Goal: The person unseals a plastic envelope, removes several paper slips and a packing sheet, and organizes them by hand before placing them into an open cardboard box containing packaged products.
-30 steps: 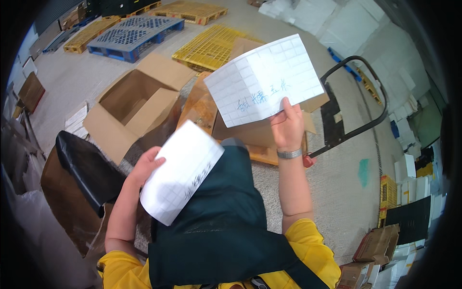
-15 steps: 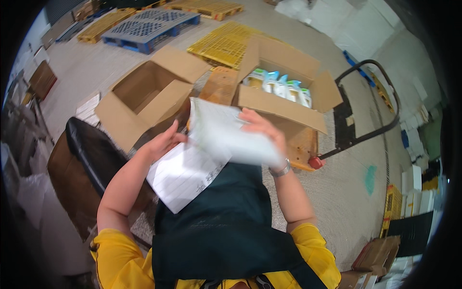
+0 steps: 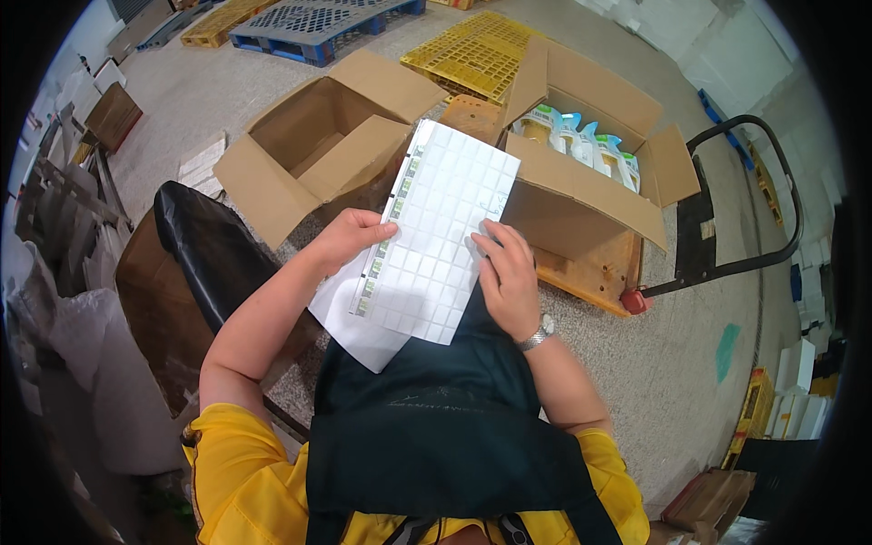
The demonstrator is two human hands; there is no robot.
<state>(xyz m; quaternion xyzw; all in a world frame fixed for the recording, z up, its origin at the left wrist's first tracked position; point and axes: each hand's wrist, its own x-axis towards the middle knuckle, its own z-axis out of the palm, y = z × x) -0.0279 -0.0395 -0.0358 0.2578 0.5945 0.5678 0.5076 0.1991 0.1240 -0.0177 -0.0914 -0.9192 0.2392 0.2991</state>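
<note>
A white sheet of small stickers (image 3: pixel 436 227), ruled in a grid with a green printed strip along one side, lies tilted above my lap. My left hand (image 3: pixel 350 241) pinches its left edge, thumb on top. At the opposite edge, my right hand (image 3: pixel 509 272) grips the sheet with bent fingers; its thumb is partly hidden. Beneath the sheet, a plain white paper (image 3: pixel 368 331) sticks out over my dark apron (image 3: pixel 436 463). Beyond my hands stand an open cardboard box (image 3: pixel 313 132) on the left and another open carton (image 3: pixel 590 186) holding several blue-and-white pouches (image 3: pixel 581 141).
The right carton rests on an orange platform (image 3: pixel 581 272). Right of it is a trolley with a curved black handle (image 3: pixel 790 200). Yellow (image 3: pixel 468 54) and blue (image 3: pixel 318 27) pallets lie on the floor farther off. A black padded seat (image 3: pixel 204 254) is at my left.
The sticker sheet, blurred and being turned over earlier, now lies steady with its grid face up. My right hand has moved down along its edge. The view has shifted slightly.
</note>
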